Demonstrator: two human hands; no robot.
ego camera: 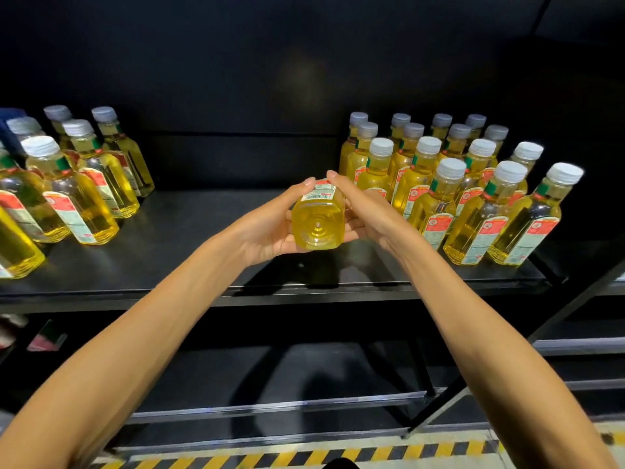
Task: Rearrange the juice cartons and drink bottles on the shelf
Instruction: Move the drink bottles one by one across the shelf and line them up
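A yellow drink bottle point(318, 220) is held tipped away from me above the middle of the black shelf point(189, 231), its square base facing the camera. My left hand point(270, 228) grips its left side and underside, thumb up near the label. On the other side my right hand point(363, 211) grips it, thumb on top by the barcode. The bottle's cap is hidden. A group of matching white-capped bottles point(449, 191) stands on the right of the shelf, and another group point(67, 184) stands on the left.
A bare gap of shelf lies between the two bottle groups, under my hands. Lower shelves point(270, 401) sit below. A slanted black frame bar point(527, 340) runs at the right. Yellow-and-black hazard tape point(304, 456) marks the floor.
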